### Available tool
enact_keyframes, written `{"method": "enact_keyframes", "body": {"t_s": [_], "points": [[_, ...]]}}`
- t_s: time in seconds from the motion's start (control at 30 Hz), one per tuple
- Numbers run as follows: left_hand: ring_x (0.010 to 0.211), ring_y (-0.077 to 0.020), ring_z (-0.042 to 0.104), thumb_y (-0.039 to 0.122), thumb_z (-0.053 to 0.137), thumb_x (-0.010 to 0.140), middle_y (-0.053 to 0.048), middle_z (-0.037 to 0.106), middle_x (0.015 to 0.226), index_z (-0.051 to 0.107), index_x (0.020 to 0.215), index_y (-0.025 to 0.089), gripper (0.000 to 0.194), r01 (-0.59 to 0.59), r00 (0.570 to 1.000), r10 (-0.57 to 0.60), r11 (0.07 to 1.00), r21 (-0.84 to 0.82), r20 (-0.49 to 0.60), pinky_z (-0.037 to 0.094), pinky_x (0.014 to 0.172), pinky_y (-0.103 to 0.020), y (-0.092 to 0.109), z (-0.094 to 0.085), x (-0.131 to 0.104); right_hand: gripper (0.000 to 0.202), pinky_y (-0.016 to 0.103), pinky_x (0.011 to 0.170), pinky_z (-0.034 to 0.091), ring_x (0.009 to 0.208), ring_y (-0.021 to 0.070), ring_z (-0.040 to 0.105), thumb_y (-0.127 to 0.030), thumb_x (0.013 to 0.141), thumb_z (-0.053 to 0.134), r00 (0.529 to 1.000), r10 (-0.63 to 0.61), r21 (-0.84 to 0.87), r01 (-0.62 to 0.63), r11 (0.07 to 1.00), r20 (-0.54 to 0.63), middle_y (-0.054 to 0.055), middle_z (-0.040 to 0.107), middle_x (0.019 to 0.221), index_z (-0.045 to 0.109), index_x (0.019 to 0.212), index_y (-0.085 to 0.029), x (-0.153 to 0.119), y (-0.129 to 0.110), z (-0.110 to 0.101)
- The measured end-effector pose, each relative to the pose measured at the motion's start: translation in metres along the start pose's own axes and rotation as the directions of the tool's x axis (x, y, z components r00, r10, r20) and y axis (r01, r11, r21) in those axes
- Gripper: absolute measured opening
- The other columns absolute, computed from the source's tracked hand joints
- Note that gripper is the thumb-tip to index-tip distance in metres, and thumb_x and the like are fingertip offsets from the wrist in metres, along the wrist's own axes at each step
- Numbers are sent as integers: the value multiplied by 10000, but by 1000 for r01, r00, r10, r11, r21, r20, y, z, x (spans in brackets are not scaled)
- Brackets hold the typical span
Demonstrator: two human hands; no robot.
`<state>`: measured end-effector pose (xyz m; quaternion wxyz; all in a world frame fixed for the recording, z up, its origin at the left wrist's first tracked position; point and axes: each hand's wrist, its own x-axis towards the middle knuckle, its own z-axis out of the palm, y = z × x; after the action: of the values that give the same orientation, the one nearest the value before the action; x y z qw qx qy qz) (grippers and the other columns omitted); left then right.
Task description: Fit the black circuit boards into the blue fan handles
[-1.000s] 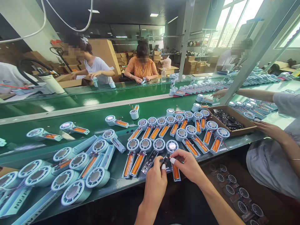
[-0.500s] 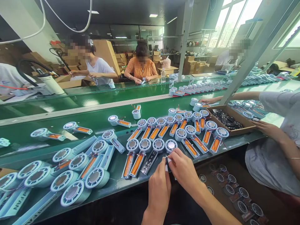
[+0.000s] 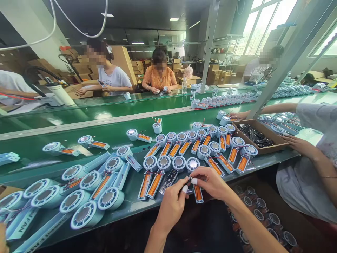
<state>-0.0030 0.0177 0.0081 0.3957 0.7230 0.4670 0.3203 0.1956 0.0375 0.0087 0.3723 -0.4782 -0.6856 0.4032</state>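
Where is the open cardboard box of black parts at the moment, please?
In the head view, the cardboard box stands right of centre, between blue fan units and a co-worker's hand.

Right by the dark-green worktop (image 3: 130, 193), the person's left hand (image 3: 173, 199) pinches a narrow black circuit board (image 3: 187, 182), the right hand's (image 3: 211, 182) fingertips at its upper end. Just beyond lies a round-headed, pale-blue plastic fan body (image 3: 193, 164). A brown cardboard box (image 3: 271, 149) holds more black boards (image 3: 255, 135).
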Motion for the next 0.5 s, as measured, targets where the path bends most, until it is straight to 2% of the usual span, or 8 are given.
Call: {"method": "enact_keyframes", "body": {"t_s": [0.1, 0.2, 0.3, 0.4, 0.5], "points": [[693, -189, 711, 266, 451, 960, -20, 742, 761, 682, 1237, 192, 368, 11, 1000, -10, 999, -38, 21, 586, 780, -322, -1, -3, 1, 96, 250, 640, 433, 752, 150, 564, -221, 858, 672, 1000, 11, 19, -11, 1000, 1, 14, 618, 847, 765, 836, -213, 0, -2, 1], [725, -198, 715, 270, 464, 945, -41, 764, 853, 702, 1199, 216, 353, 21, 1000, -20, 998, -66, 17, 584, 798, -340, -2, -2, 3, 86, 247, 608, 410, 692, 136, 513, -256, 849, 688, 998, 57, 55, -55, 997, -30, 1, 581, 808, 754, 845, -200, 0, -2, 5], [922, -240, 718, 256, 479, 917, -91, 763, 1065, 707, 1174, 207, 347, 39, 998, -43, 996, -84, -46, 553, 927, -403, 1, 4, 4, 164, 243, 564, 389, 617, 127, 474, -332, 877, 669, 991, 131, 116, -127, 985, -34, -29, 539, 687, 739, 917, -189, 0, -2, 9], [1156, -271, 647, 288, 460, 932, -125, 700, 1247, 690, 1181, 182, 355, 56, 992, -71, 989, -135, -104, 488, 1047, -435, 8, 10, 0, 285, 242, 540, 410, 572, 128, 493, -424, 927, 607, 978, 206, 195, -203, 960, 4, -37, 542, 630, 722, 1015, -179, -4, -4, 9], [1182, -257, 642, 399, 364, 997, -119, 697, 1265, 699, 1161, 189, 428, 120, 986, -145, 960, -251, -82, 512, 1028, -407, 12, 13, -5, 311, 252, 591, 455, 640, 144, 554, -425, 881, 669, 968, 253, 273, -246, 930, 9, -16, 604, 704, 705, 1057, -171, -10, -7, 6]]}}
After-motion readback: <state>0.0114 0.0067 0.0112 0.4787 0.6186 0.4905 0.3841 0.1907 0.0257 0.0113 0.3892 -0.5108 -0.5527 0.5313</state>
